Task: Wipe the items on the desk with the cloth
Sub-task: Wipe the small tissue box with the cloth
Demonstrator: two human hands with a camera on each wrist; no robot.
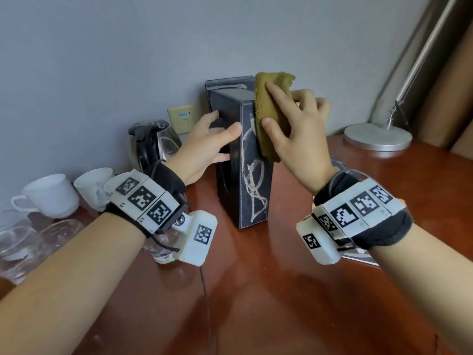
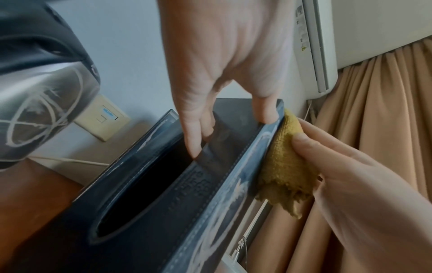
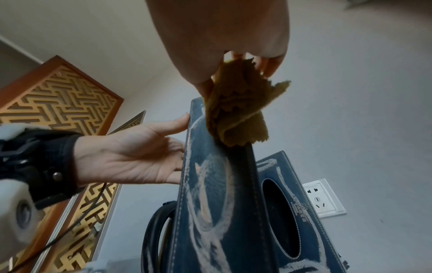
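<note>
The dark tissue box (image 1: pixel 240 160) stands on end on the counter (image 1: pixel 256 290) between both hands. The left hand (image 1: pixel 204 147) grips its slotted face, fingers hooked into the opening. The right hand (image 1: pixel 294 134) pinches the folded mustard cloth (image 1: pixel 268 116) against the box's upper right side.

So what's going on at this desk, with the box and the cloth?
A person is cleaning a dark tissue box that stands on end on the wooden desk. The left hand steadies it, fingers at the slot side and thumb on the near face. The right hand presses a folded yellow cloth against the box's upper right side. White smears still show on the near face. A kettle, cups and glasses wait at the left, a lamp base at the right.
</note>
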